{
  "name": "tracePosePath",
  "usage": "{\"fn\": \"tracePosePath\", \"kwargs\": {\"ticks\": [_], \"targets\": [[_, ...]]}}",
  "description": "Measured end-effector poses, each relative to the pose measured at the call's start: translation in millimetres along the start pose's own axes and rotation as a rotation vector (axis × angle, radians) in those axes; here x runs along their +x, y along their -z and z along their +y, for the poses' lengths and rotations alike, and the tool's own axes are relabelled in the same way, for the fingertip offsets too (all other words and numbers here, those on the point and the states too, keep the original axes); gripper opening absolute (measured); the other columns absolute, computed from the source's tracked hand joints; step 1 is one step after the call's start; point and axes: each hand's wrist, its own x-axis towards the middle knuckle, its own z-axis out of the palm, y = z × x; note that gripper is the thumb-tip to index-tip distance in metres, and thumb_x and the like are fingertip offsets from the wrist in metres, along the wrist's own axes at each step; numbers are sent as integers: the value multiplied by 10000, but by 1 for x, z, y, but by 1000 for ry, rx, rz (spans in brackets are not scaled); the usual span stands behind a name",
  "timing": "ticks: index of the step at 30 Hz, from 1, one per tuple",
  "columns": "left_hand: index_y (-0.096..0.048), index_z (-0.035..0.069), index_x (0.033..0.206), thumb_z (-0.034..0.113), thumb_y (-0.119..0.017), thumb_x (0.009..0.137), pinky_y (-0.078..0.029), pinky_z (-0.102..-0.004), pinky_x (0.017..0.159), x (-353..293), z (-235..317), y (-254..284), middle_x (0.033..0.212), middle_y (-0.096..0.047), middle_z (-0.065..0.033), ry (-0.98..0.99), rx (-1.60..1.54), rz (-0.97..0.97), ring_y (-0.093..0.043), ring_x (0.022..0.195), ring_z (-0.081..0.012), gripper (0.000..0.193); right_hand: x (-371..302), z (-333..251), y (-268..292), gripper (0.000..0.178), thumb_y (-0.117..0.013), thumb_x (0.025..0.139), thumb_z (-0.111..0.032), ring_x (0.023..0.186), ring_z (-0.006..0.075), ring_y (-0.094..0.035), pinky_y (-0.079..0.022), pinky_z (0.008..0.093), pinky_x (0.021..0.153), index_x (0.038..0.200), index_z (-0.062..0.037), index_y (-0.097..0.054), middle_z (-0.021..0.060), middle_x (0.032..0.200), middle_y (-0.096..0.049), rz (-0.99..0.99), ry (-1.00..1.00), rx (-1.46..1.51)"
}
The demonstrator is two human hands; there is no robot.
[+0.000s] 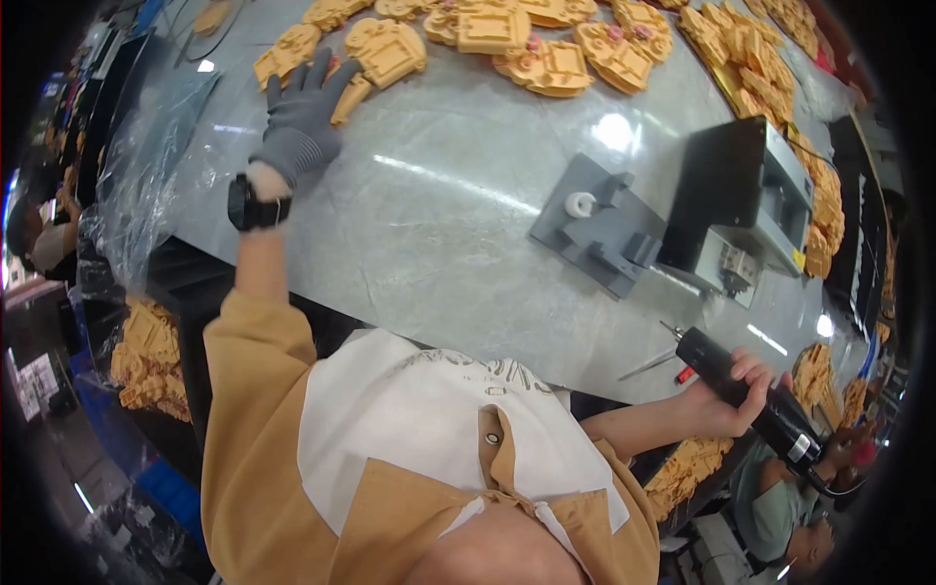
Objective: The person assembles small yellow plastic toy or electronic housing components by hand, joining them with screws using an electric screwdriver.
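Observation:
My left hand (pixel 300 122), in a grey glove, reaches to the far left of the table with its fingers spread. Its fingertips lie at a yellow moulded plastic part (pixel 289 54) and beside another yellow part (pixel 387 51); whether they touch is hard to make out. At the right front edge, my bare right hand (pixel 736 398) is wrapped round a black electric screwdriver (pixel 717 366), whose bit points to the upper left. Between the hands stands a grey fixture (pixel 597 222) with upright blocks and a small white roll or ring (pixel 579 205) on it.
A black and metal box-shaped device (pixel 731 200) stands right of the fixture. A thin metal rod (pixel 647 368) and a small red item (pixel 684 374) lie near the front edge. More yellow parts (pixel 492 26) line the far side. Clear plastic wrap (pixel 146 185) hangs left. Another person (pixel 795 497) is at lower right.

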Motion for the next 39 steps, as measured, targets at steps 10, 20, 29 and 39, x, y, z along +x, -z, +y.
{"fn": "tracePosePath", "kwargs": {"ticks": [10,20,29,39], "targets": [[-467,126,1215,218,-721,623,-398,-359,880,-18,21,-13,1161,-485,-134,187,-354,25,-468,1060,-278,650,-13,0,22,378,-495,753,-51,542,148,-450,-376,318,596,1114,-19,-386,39,664,-437,133,-7,-93],[-523,-8,1080,235,-649,707,-477,-274,634,-19,119,43,895,-609,-98,305,-1527,-165,-603,756,-158,462,-18,-4,15,407,-497,746,-62,523,145,-444,-389,330,602,1126,-8,-363,37,652,-440,81,-66,-21],[-493,33,1130,456,-611,732,-459,-355,670,44,222,36,851,-608,-146,-112,-538,-463,-596,793,-254,592,-17,-10,18,432,-514,730,-57,509,142,-436,-385,332,593,1131,-9,-359,34,657,-449,93,-78,-43],[-442,158,1240,317,-756,570,-388,-421,872,47,232,22,1121,-492,-114,-791,-633,-96,-474,1030,-322,757,-11,-1,22,411,-493,743,-49,514,152,-437,-378,339,591,1131,-6,-366,35,637,-421,29,-86,-39]]}}
